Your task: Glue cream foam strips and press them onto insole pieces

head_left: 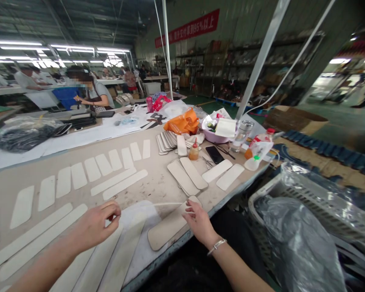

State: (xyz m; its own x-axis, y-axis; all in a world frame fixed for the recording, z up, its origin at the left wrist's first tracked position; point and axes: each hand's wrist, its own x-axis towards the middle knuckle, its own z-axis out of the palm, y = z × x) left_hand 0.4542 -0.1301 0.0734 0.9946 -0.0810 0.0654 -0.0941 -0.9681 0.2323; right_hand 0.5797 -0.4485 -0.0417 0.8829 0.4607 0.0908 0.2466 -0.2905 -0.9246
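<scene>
A thin pale strip (169,203) stretches from the fingertips of my right hand (198,222) toward the left, above the table. Those fingers are curled together at its end, over a beige oblong panel (167,229) with rounded corners near the table edge. My left hand (108,221) has thumb and forefinger pinched; what they hold, if anything, is too small to make out. Under and beside it lie long pale strips (126,243) on a white sheet (153,211). Two more beige panels (187,176) rest just beyond my right hand.
Rows of white panels (63,180) cover the table's left side. Farther back are stacked panels (167,142), a glue bottle (194,151), a phone (214,155), a glass jar (241,136) and a lilac basin (214,136). A plastic crate (261,202) stands right. A co-worker (101,93) sits across.
</scene>
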